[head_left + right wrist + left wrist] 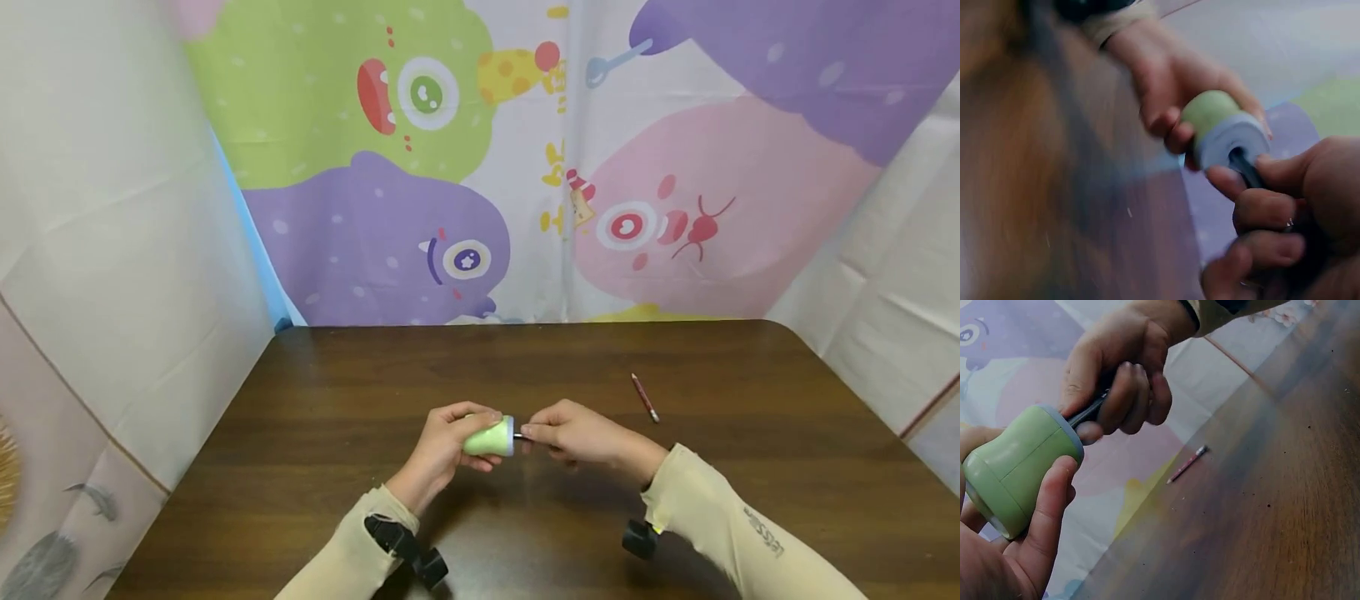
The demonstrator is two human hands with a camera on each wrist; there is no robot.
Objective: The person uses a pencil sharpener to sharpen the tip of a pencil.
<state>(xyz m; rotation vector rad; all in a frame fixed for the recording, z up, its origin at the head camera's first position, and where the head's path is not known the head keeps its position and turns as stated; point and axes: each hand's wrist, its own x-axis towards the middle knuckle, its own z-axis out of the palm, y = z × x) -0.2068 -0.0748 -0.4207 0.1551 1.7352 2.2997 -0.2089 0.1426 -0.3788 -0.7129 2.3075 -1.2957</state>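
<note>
My left hand (444, 443) grips a light green pencil sharpener (486, 439), held sideways above the table. Its pale grey end, with a round hole in it, faces my right hand (581, 435). Between thumb and fingers the right hand pinches a thin black pencil (1246, 169), whose front end sits inside that hole. In the left wrist view the waisted green body (1029, 464) shows, with fingers and thumb wrapped about it. The pencil's tip is hidden inside the sharpener, and its back part is covered by the right hand.
On the dark wooden table (337, 500) a dark red pencil (644, 397) lies beyond the right hand. A curtain (525, 275) with cartoon monsters hangs behind the table's back edge, and pale cloths hang at both sides.
</note>
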